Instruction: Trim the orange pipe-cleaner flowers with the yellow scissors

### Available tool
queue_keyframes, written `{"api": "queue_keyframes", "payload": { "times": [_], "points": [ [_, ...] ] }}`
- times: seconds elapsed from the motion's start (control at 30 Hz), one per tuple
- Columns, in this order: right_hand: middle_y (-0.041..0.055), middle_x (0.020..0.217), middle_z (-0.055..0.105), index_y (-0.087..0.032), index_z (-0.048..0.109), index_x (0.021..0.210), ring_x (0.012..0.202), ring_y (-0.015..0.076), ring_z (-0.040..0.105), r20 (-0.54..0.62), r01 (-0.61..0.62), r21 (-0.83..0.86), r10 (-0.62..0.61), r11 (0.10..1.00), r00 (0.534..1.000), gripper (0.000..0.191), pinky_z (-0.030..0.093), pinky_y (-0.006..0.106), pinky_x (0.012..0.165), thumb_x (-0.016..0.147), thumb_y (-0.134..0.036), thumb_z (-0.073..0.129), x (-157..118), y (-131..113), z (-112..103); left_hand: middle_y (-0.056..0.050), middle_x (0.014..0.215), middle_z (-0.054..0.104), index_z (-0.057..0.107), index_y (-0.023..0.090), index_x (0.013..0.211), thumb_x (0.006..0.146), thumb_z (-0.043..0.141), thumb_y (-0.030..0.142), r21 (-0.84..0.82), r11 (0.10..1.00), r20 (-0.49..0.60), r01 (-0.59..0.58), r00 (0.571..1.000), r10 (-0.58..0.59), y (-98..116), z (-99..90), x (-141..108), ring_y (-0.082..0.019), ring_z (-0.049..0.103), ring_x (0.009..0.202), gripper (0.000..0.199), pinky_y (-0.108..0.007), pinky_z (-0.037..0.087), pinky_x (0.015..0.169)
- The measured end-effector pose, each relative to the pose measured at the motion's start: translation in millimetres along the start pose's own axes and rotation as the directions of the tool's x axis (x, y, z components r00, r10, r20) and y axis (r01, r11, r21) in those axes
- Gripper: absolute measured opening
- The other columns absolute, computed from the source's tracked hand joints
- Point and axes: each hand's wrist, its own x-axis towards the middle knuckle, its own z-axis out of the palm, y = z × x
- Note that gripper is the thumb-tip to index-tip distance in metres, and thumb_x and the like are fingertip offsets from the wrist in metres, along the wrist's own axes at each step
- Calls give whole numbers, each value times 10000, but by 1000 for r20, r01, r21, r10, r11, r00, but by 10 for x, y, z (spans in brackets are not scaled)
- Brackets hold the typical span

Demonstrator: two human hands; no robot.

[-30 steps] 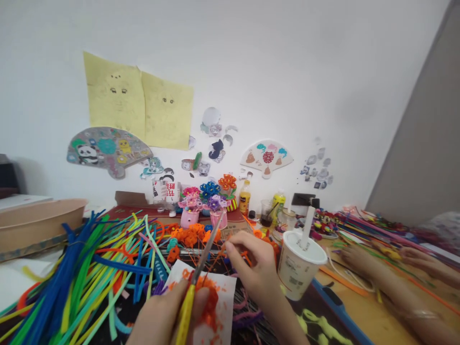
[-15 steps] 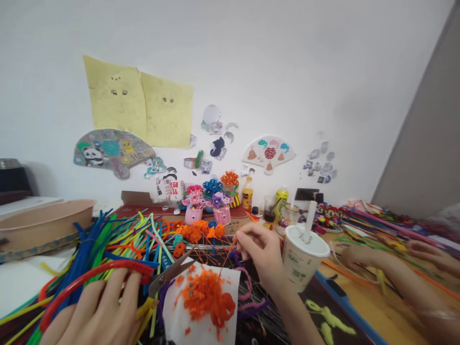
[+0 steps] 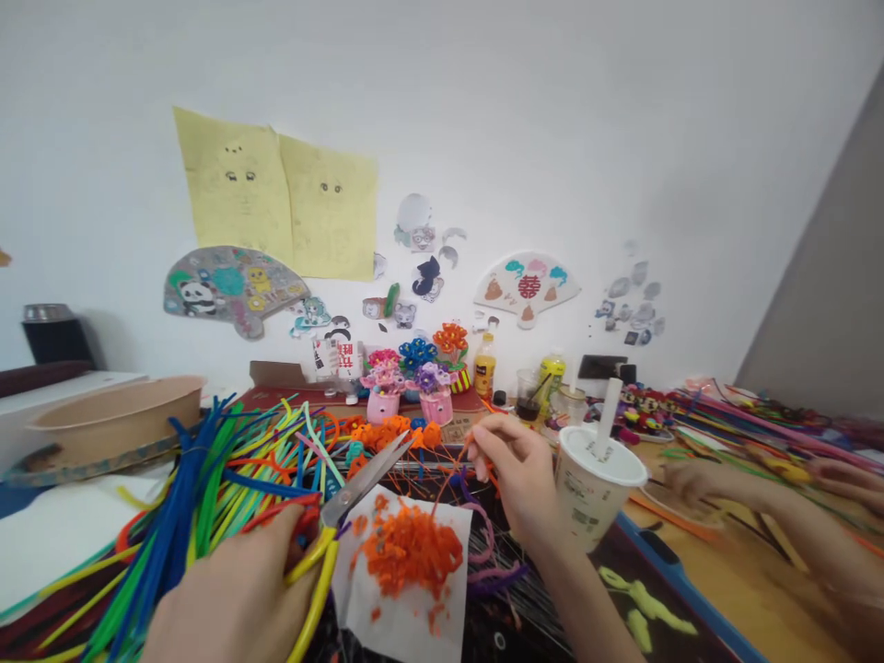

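Note:
My left hand is closed around a pair of scissors with yellow handles, the blades pointing up and away, slightly apart. Something red shows beside its fingers. Across from it, my right hand pinches a thin orange pipe cleaner stem, which hangs above the paper. Below the blades lies a white sheet of paper with a heap of orange fuzz clippings on it. Behind are orange pipe cleaner flowers in a row.
Blue, green and yellow pipe cleaners spread at left beside a round tan container. A drink cup with a straw stands close to my right forearm. Flowers in pink pots stand at the wall. A co-worker's hands are at right.
My left hand has turned the scissors, so the blades now point up over the paper toward my right hand. A long red arc over the left fingers is no longer seen. My right hand keeps its pinch.

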Motion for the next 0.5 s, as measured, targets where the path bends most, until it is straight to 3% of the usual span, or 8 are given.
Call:
{"api": "queue_keyframes", "payload": {
  "times": [0.07,0.17,0.23,0.37,0.5],
  "points": [
    [-19,589,609,-163,648,692,441,64,478,0,28,27,-28,999,1000,152,364,186,445,810,-259,651,-1,8,3,-91,952,763,669,210,986,819,403,361,-195,978,59,-76,994,89,104,-23,44,-283,701,907,349,-316,495,730],
    [-30,604,596,-176,659,743,493,74,499,-16,58,86,-57,995,998,118,384,193,497,830,-254,650,-13,13,17,-28,709,729,647,219,812,837,397,471,-403,899,21,-171,980,196,229,23,56,-217,681,672,356,-246,470,596],
    [-45,569,563,-184,658,760,512,82,502,-38,80,116,-76,990,996,108,386,197,519,840,-256,647,-25,11,29,-12,718,715,626,225,842,823,425,474,-486,855,-18,-180,980,196,272,99,37,-200,670,663,321,-236,473,596],
    [-52,552,545,-193,656,787,520,90,488,-72,105,126,-96,987,993,102,379,201,527,851,-271,641,-50,5,59,-44,939,723,577,240,961,776,478,400,-536,818,-75,-209,977,201,302,237,0,-216,681,849,264,-261,492,714],
    [-42,600,549,-199,659,784,542,97,478,-102,120,147,-106,982,989,100,381,207,536,845,-278,651,-67,8,87,-49,825,745,542,241,930,795,443,366,-481,861,-21,-165,984,177,328,274,4,-252,707,809,209,-282,489,668]
  ]
}}
